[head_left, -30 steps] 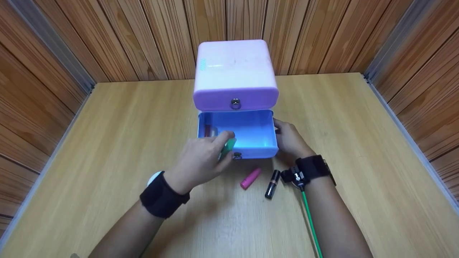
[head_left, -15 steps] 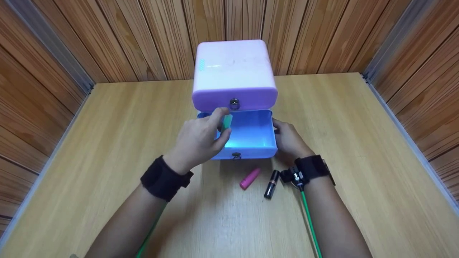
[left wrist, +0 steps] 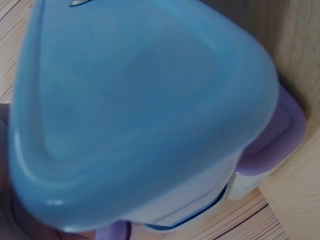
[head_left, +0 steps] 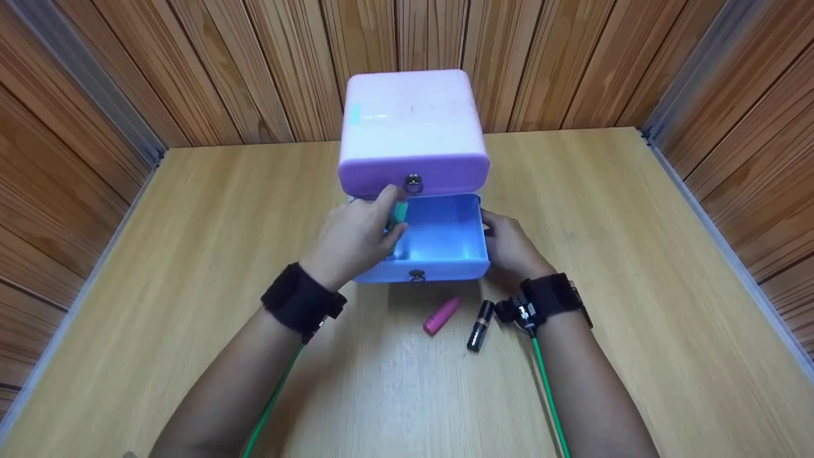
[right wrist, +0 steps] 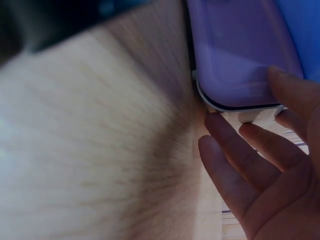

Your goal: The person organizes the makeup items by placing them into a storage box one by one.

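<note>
My left hand (head_left: 356, 235) reaches over the left part of the pulled-out blue drawer (head_left: 448, 226), pinching a small green item (head_left: 399, 213) between thumb and fingers; its kind is unclear. In the left wrist view the blue drawer front (left wrist: 135, 90) fills most of the picture, and that hand's grip is out of sight. At the right side of the pink and purple drawer box (head_left: 413, 121) rests my right hand (head_left: 509, 245). The right wrist view has its thumb touching a purple lower drawer front (right wrist: 245, 60), with the other fingers spread loosely beside the box.
A pink tube (head_left: 441, 317) and a black lipstick-like tube (head_left: 480, 326) lie on the wooden table (head_left: 254, 191) before the drawer. Wood-panelled walls (head_left: 426, 38) surround the table. Green cables (head_left: 548, 388) trail from both wristbands.
My left hand has lifted the green item from near the drawer's front edge and moved it back into the drawer's left part. The right hand stays in place.
</note>
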A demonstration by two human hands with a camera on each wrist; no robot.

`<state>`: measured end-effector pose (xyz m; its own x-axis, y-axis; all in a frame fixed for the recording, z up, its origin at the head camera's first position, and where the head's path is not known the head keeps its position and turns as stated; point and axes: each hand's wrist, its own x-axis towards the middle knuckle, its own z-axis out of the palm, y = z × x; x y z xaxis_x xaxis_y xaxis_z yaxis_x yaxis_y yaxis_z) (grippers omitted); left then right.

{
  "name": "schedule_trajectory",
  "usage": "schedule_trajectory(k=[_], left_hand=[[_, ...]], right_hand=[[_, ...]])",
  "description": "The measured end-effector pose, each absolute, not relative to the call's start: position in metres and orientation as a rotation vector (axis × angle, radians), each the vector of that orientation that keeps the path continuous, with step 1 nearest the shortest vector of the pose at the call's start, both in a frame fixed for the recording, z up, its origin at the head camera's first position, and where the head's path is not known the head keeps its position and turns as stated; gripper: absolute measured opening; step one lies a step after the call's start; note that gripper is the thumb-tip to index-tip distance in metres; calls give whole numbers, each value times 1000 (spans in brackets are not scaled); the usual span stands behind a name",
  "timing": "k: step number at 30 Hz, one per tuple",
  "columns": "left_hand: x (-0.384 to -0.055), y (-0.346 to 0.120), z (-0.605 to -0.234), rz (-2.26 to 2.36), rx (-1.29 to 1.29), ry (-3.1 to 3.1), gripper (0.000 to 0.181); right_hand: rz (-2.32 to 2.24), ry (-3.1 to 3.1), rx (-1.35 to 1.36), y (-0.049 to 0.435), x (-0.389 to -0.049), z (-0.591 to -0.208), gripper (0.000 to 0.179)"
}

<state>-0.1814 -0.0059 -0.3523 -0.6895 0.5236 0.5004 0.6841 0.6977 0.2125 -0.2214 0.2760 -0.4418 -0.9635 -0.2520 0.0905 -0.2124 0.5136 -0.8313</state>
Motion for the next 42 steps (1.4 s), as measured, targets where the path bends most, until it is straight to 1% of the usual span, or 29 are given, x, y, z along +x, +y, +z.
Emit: schedule_trajectory(k=[8,16,23,29,38,42], left_hand=[[-187,1,-361,-561,-873,-2648,26],[-195,5,-358,-676,-803,-2852,29],[-199,4,-359,-672,-755,-2908,19],[-201,4,-360,-642,-708,-2961,24],[-199,3,-357,-478,-669,-3004,23],[-198,3,-356,-439,-656,-3015,27]], right_hand=[[-1457,2691,-399,275,-222,-442,51],[-1498,2644,-350,275,-220,-442,54],[-1510,2677,-387,275,-220,-442,52],[-1523,2664,-398,275,-220,-442,50],[-1506,2656,-381,274,-222,-443,51],[-1493,2662,-390,273,-223,-443,51]])
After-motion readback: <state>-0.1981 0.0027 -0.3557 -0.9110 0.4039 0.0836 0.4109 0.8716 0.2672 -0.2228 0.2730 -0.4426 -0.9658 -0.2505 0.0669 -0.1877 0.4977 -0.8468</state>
